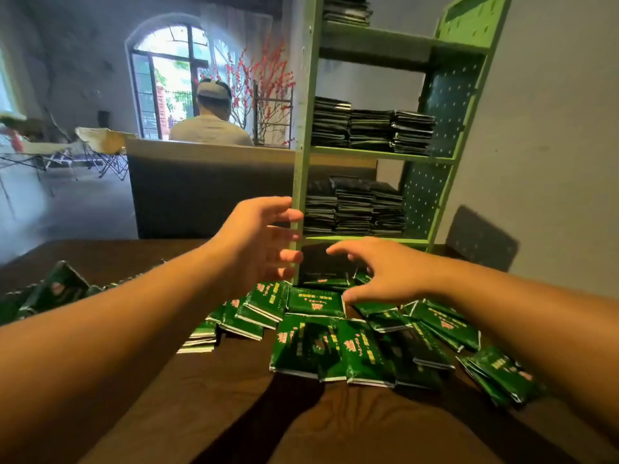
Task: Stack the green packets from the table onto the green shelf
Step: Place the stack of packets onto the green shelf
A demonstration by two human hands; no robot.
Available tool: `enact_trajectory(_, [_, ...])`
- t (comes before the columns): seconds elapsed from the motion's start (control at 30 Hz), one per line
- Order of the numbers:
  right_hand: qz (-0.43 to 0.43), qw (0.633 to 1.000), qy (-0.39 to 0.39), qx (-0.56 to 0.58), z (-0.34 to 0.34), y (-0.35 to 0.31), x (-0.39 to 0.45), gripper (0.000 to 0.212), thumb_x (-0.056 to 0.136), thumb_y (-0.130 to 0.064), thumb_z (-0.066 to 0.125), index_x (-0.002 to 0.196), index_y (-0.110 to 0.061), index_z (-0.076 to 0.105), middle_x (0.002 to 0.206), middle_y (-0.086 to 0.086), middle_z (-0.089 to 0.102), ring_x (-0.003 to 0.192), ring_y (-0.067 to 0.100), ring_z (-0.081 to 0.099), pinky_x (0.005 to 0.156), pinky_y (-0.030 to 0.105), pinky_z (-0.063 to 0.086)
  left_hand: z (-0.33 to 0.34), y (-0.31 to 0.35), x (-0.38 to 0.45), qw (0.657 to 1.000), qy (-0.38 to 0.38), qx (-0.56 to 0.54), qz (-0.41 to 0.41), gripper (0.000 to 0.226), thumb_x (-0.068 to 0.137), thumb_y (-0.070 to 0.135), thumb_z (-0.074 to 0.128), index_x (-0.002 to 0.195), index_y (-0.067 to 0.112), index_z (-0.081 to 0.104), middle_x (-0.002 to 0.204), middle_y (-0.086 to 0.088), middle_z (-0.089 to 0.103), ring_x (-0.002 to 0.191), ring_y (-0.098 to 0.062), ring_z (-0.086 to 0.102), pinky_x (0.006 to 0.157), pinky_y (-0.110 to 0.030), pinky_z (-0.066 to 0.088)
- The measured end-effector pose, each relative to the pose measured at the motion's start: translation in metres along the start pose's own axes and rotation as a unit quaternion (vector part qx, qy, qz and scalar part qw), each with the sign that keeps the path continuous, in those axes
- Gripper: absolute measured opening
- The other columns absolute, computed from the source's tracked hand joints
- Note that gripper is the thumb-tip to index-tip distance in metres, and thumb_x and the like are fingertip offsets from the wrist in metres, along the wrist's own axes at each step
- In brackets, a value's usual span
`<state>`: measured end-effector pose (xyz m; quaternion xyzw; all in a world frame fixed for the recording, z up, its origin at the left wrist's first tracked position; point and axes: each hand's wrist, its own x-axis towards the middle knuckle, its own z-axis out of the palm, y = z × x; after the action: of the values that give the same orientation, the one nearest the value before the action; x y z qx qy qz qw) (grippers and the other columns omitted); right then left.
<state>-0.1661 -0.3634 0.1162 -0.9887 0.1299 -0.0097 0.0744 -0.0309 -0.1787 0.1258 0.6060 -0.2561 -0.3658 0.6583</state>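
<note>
From the head view, your left hand point(258, 242) hung spread and holding nothing, fingers straight, right at the front post of the green shelf point(303, 145). Your right hand point(385, 272) was spread too, grasping nothing, fingertips just over the packet point(315, 301) lying at the shelf's foot. The green packets point(338, 346) lay scattered on the worktop point(201, 396) beneath and in front of both hands, a few more off beyond your left forearm. Stacks already filled the shelf tiers above your hands. Best move, I'd judge: square several packets into a neat pile between both palms first, edges aligned, then lift them flat so nothing slides out.
</note>
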Motion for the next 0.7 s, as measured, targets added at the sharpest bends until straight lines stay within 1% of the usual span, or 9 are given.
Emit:
enact_trajectory(0.1, [0.023,0.99,-0.134,-0.029,0.043,0.007,-0.002,0.1,0.078,-0.058,0.079,0.157,-0.043,0.018,0.16,0.0,0.032,0.147,0.024,0.033,0.119,0.044,0.032,-0.007,-0.047,0.005,0.997,0.008,0.056,-0.043,0.03,0.097,0.037,0.054,0.111,0.014,0.066,0.106,-0.009,0.058,0.081,-0.022,0.059,0.068,-0.035,0.048])
enact_trajectory(0.2, [0.032,0.983,-0.176,-0.036,0.08,0.009,-0.007,0.103,0.078,-0.058,0.079,0.158,-0.04,0.016,0.166,-0.005,0.024,0.152,0.022,0.024,0.123,0.043,0.025,-0.01,-0.091,0.004,0.991,-0.008,0.11,-0.073,0.018,0.095,0.027,0.062,0.107,0.015,0.067,0.104,-0.007,0.06,0.082,-0.023,0.061,0.065,-0.033,0.049])
enact_trajectory(0.3, [0.038,0.986,-0.157,-0.047,0.102,0.008,-0.006,0.102,0.076,-0.064,0.077,0.158,-0.038,0.022,0.164,-0.003,0.03,0.149,0.024,0.03,0.121,0.044,0.029,-0.01,-0.122,0.002,0.986,0.024,0.137,-0.095,0.014,0.097,0.017,0.061,0.109,0.016,0.067,0.101,-0.007,0.063,0.083,-0.024,0.062,0.066,-0.033,0.051])
enact_trajectory(0.4, [0.059,0.988,-0.14,-0.041,0.115,0.003,-0.002,0.102,0.072,-0.076,0.07,0.156,-0.047,0.019,0.162,0.003,0.029,0.149,0.032,0.026,0.12,0.05,0.03,-0.012,-0.142,0.006,0.98,0.1,0.146,-0.092,0.031,0.093,0.018,0.062,0.124,0.021,0.059,0.105,-0.009,0.064,0.086,-0.027,0.064,0.068,-0.036,0.054])
enact_trajectory(0.43, [0.07,0.986,-0.141,-0.047,0.118,0.0,-0.001,0.102,0.073,-0.077,0.068,0.156,-0.048,0.017,0.164,0.005,0.025,0.15,0.035,0.023,0.12,0.052,0.029,-0.012,-0.143,0.006,0.98,0.111,0.135,-0.097,0.03,0.094,0.018,0.061,0.123,0.022,0.058,0.106,-0.008,0.063,0.087,-0.028,0.064,0.066,-0.036,0.052])
enact_trajectory(0.47, [0.078,0.985,-0.141,-0.056,0.121,-0.003,0.0,0.101,0.075,-0.077,0.067,0.157,-0.048,0.015,0.165,0.008,0.021,0.15,0.037,0.02,0.12,0.052,0.029,-0.01,-0.142,0.007,0.981,0.115,0.111,-0.108,0.024,0.095,0.017,0.059,0.119,0.019,0.057,0.104,-0.008,0.061,0.084,-0.028,0.063,0.061,-0.033,0.047])
enact_trajectory(0.53, [0.084,0.985,-0.141,-0.054,0.124,-0.009,0.0,0.101,0.077,-0.076,0.066,0.158,-0.047,0.013,0.167,0.01,0.014,0.152,0.038,0.015,0.121,0.052,0.025,-0.008,-0.14,0.007,0.981,0.12,0.031,-0.148,0.013,0.096,0.017,0.056,0.108,0.012,0.057,0.097,-0.009,0.056,0.068,-0.024,0.058,0.048,-0.025,0.037])
enact_trajectory(0.6, [0.089,0.987,-0.134,-0.021,0.125,-0.016,-0.003,0.103,0.075,-0.081,0.062,0.158,-0.044,0.014,0.169,0.008,0.014,0.154,0.035,0.016,0.122,0.05,0.024,-0.006,-0.136,0.007,0.976,0.108,-0.046,-0.181,0.018,0.095,0.02,0.054,0.11,0.011,0.059,0.095,-0.011,0.057,0.054,-0.018,0.052,0.039,-0.02,0.032])
enact_trajectory(0.7, [0.104,0.991,-0.076,0.029,0.131,-0.032,-0.005,0.108,0.069,-0.081,0.065,0.157,-0.038,0.019,0.162,0.005,0.031,0.145,0.028,0.037,0.116,0.045,0.038,-0.003,-0.134,0.005,0.973,0.064,-0.09,-0.201,0.016,0.094,0.024,0.052,0.102,0.013,0.061,0.095,-0.01,0.061,0.049,-0.014,0.045,0.04,-0.019,0.031])
